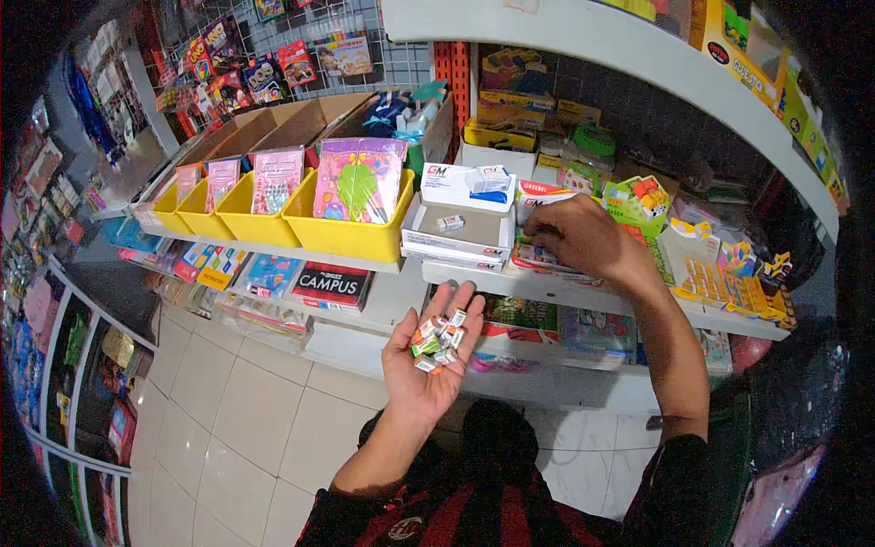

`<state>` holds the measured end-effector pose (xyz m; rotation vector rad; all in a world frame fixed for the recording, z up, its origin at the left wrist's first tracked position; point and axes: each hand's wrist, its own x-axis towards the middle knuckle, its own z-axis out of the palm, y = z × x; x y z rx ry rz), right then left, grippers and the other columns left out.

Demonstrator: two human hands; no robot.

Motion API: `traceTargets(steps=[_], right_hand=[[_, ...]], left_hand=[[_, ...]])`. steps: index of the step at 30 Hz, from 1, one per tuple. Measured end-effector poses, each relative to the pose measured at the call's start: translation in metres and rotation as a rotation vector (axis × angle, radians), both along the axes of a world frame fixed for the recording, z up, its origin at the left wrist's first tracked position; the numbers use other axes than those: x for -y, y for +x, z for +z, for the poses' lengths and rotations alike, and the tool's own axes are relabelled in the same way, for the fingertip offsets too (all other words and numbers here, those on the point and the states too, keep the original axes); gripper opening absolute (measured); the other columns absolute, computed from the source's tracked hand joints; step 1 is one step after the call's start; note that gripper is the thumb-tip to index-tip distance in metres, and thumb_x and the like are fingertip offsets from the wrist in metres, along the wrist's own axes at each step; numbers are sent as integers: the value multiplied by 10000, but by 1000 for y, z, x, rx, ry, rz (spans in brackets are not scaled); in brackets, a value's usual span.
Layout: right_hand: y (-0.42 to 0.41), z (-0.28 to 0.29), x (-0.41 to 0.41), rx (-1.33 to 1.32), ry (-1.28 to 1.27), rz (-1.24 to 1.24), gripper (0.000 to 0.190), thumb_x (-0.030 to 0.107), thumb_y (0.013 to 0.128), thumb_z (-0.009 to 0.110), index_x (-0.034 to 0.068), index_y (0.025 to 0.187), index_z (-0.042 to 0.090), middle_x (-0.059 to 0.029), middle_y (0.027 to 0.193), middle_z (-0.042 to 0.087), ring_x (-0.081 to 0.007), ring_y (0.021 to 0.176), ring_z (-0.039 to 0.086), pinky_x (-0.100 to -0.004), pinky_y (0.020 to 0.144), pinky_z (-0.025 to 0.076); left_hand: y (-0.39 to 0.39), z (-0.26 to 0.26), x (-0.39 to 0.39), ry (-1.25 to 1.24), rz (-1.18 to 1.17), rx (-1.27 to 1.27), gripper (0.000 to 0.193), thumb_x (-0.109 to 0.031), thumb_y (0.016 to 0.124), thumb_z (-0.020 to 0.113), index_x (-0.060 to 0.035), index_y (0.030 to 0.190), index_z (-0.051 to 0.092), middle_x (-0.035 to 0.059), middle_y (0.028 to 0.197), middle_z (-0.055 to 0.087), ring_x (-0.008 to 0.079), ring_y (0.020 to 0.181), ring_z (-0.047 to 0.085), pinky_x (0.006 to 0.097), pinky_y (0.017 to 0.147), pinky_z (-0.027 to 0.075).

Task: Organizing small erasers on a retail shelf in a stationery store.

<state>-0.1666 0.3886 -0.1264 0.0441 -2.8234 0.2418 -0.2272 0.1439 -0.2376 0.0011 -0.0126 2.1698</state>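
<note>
My left hand [417, 390] is palm up in front of the shelf, cupping a small pile of erasers [437, 340] in white, orange and green paper sleeves. Above the shelf edge, my right hand [581, 232] reaches with bent fingers into an open Greebel box [536, 256] of small sleeved items. Its fingertips are partly hidden, so what they grip does not show. To the left of that box stands an open white GM box [431, 245] with its lid raised. One sleeved eraser [450, 223] lies inside it.
Yellow bins [348, 236] with packaged goods line the shelf at left. Farther right is a yellow tray [731, 290] of small items. The upper white shelf [547, 31] overhangs the goods. A black Campus box [333, 284] sits on the lower shelf, above a tiled floor [239, 410].
</note>
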Motion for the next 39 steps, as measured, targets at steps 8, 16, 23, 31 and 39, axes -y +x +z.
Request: traceTargets(steps=[8,16,23,31,39], right_hand=[[2,2,5,10,18,-40,139,101,814,616,39,920,681,-143,898,686,-323,878,652,-414,814,494],[-5,5,8,118,2,-59,149,114,817,613,40,930,675,-140,931,683,-325,913,641,-410,835,477],[-2,3,6,72,6,-13,144,122,830,605,55,937,675,-126,909,679,-313,899,631,-404,865,452],[-1,16,9,134,20,-94,148,125,839,618,55,958,670,-123,905,679,-308,906,630,-389,899,434],[-44,33,38,-101,-86,116,190,146,822,665,44,982,658,-141,955,668,-302,970,619,-397,905,444]], left_hand=[[-6,-10,4,37,-96,114,424,-279,973,426,13,1264,525,253,1314,505,408,1207,505,378,825,594],[-17,-25,12,88,-176,45,312,-263,952,501,-20,1056,667,217,1070,635,291,850,634,208,446,500],[-14,-17,13,-131,-79,64,311,-258,962,484,-23,1051,666,215,1020,642,251,780,623,182,408,423],[-21,-28,17,8,-175,16,312,-292,972,472,-43,953,659,193,992,652,210,693,611,204,386,420],[-21,-26,18,-112,-161,-12,302,-313,969,499,-65,857,629,158,911,641,177,612,575,190,340,379]])
